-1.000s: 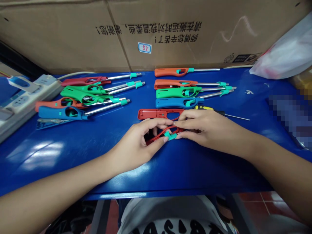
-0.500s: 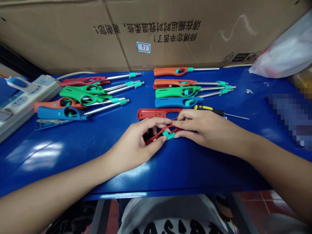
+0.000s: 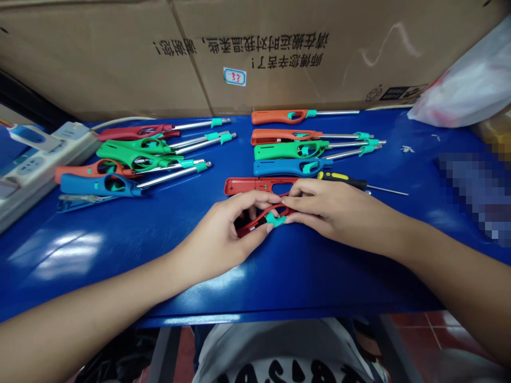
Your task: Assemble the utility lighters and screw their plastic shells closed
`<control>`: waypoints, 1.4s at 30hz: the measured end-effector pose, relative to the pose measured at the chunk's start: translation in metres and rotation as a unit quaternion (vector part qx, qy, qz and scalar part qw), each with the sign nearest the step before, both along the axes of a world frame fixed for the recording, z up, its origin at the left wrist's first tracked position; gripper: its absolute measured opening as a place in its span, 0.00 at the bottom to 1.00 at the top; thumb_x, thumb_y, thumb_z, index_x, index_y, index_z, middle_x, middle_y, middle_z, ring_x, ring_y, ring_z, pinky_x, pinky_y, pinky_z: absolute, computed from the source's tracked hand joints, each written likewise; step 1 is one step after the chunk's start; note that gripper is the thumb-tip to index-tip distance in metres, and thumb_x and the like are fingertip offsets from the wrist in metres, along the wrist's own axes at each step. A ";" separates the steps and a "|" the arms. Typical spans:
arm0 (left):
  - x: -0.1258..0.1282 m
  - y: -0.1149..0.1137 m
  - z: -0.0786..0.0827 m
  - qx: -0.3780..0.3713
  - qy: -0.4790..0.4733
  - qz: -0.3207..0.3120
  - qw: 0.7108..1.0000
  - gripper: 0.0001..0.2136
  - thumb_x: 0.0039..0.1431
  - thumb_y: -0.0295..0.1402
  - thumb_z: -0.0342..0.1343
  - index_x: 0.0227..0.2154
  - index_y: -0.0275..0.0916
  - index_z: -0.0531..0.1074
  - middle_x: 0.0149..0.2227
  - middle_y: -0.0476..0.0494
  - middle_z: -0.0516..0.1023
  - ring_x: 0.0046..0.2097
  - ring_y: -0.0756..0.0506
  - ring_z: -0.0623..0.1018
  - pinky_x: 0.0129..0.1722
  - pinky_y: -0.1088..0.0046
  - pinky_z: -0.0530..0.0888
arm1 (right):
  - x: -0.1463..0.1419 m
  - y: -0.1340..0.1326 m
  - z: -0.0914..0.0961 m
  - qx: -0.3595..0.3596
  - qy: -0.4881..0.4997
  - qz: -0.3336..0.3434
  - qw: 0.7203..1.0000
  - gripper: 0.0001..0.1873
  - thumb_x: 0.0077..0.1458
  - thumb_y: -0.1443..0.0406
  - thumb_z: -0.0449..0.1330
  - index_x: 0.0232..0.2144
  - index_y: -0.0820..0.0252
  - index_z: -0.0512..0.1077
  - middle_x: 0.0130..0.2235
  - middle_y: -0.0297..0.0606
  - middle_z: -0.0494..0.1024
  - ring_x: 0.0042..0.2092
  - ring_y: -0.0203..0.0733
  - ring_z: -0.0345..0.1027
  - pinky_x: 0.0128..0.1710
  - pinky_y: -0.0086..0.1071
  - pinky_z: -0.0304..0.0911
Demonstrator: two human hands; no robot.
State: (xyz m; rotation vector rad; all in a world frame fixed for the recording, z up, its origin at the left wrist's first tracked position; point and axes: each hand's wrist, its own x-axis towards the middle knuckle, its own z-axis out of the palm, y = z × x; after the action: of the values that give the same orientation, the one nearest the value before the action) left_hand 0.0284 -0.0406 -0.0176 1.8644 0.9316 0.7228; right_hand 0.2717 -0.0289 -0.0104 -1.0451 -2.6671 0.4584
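My left hand [image 3: 235, 229] is closed around a red lighter housing half [image 3: 255, 224], its thumb pressing beside a teal trigger [image 3: 275, 218] set in the housing. From the other side, my right hand [image 3: 319, 205] pinches the front end of the same red piece; its fingertips meet those of my left hand, and they hide part of the housing. Just behind my hands lies a second red housing half [image 3: 247, 185], hollow side up. A screwdriver [image 3: 343, 180] with a black and yellow handle lies past my right hand, partly covered by it.
Several long-necked lighters lie at the left, including a blue one [image 3: 96, 185], and several more at the back centre, including a green one [image 3: 275, 151]. A power strip [image 3: 40, 159] borders the left. A cardboard box [image 3: 279, 90] stands behind; a plastic bag [image 3: 463, 85] is at right.
The teal trigger in the red housing has shifted very slightly to the left under my fingers. Both hands keep their hold, almost still.
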 end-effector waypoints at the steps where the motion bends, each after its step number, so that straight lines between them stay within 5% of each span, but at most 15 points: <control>1: 0.000 0.000 0.000 0.001 0.001 0.001 1.000 0.16 0.62 0.26 0.61 0.53 0.38 0.74 0.51 0.44 0.82 0.53 0.46 0.81 0.54 0.72 0.78 | 0.000 0.000 0.000 0.001 0.000 -0.001 1.000 0.16 0.69 0.62 0.56 0.50 0.62 0.79 0.45 0.45 0.78 0.43 0.46 0.74 0.44 0.39 0.70; 28: -0.002 -0.001 -0.002 -0.027 -0.003 0.020 0.999 0.17 0.62 0.28 0.62 0.53 0.39 0.73 0.49 0.44 0.81 0.50 0.46 0.80 0.51 0.70 0.76 | -0.002 -0.002 0.004 0.007 -0.041 -0.021 0.999 0.17 0.72 0.60 0.52 0.52 0.59 0.76 0.48 0.44 0.77 0.45 0.46 0.75 0.45 0.40 0.70; 35: -0.002 0.002 -0.003 -0.004 0.001 0.029 1.000 0.18 0.60 0.26 0.62 0.53 0.41 0.72 0.45 0.45 0.80 0.44 0.47 0.79 0.45 0.71 0.75 | -0.003 -0.006 0.005 0.019 -0.013 -0.048 0.999 0.15 0.67 0.60 0.58 0.54 0.56 0.71 0.51 0.42 0.73 0.42 0.43 0.73 0.35 0.34 0.67; 42: 0.000 0.000 -0.002 0.022 -0.001 0.013 1.000 0.24 0.53 0.18 0.59 0.53 0.40 0.70 0.41 0.47 0.77 0.39 0.48 0.78 0.41 0.72 0.76 | -0.012 -0.012 0.003 0.026 -0.004 -0.031 0.999 0.11 0.67 0.61 0.58 0.45 0.60 0.76 0.46 0.41 0.76 0.42 0.44 0.74 0.37 0.35 0.66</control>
State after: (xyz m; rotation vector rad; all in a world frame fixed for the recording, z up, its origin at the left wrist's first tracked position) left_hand 0.0284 -0.0401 -0.0197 1.8930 0.9467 0.7652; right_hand 0.2592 -0.0407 -0.0074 -1.1135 -2.6291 0.3716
